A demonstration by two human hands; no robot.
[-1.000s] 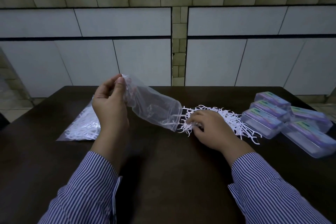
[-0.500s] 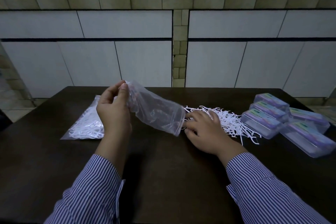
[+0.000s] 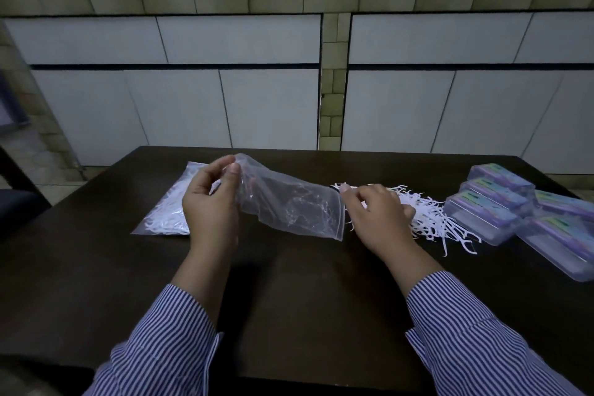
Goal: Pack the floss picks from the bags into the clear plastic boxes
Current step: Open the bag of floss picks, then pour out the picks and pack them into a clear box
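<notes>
floss-pick bag [image 3: 289, 206], pinched by left hand [image 3: 210, 209], now also gripped at its mouth by right hand [image 3: 376, 215].

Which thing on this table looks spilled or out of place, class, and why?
The loose floss picks lie in a tangled heap on the bare table, beside the clear boxes rather than in them. A few stragglers poke out toward the table's front. The left hand holds the near-empty bag they seemingly came from.

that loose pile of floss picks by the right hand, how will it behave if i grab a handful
The pile of floss picks will probably snag: picks lie crisscrossed, so neighbours may drag along. Likely very light, thin white plastic. Strays already splay from its edge, so some will probably drop on the table.
</notes>
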